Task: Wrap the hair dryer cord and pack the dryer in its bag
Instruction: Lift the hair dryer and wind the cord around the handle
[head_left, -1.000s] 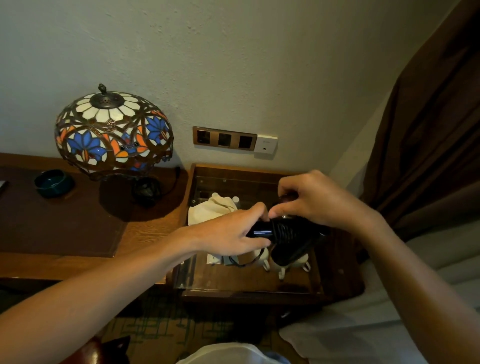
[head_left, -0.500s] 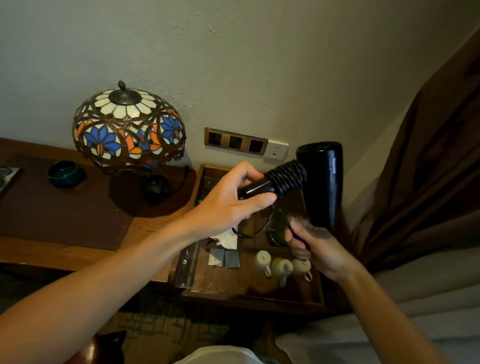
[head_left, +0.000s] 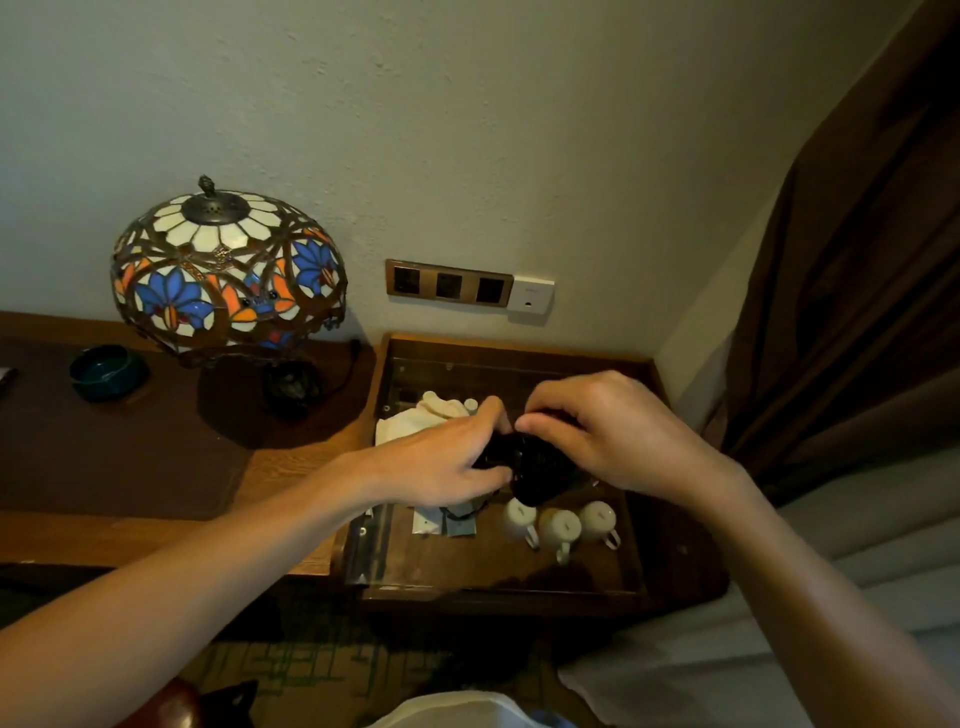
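Observation:
A black hair dryer (head_left: 540, 470) hangs between both hands above the glass-topped wooden tray table (head_left: 519, 348). My left hand (head_left: 447, 462) grips its handle from the left. My right hand (head_left: 608, 431) closes over its body from the right, fingertips pinching near the handle. Most of the dryer is hidden by the hands. A loop of black cord (head_left: 462, 512) hangs just below my left hand. A cream cloth bag (head_left: 415, 418) lies crumpled on the table behind my left hand.
Three white cups (head_left: 558, 525) stand on the table below the dryer, beside small sachets (head_left: 441, 525). A stained-glass lamp (head_left: 228, 270) and a dark green bowl (head_left: 106, 371) sit on the desk to the left. Wall sockets (head_left: 449, 286) sit above; a brown curtain (head_left: 857, 286) hangs right.
The dryer was lifted up by the left hand with the right hand below it; now it is back down over the table and the right hand covers its body from above.

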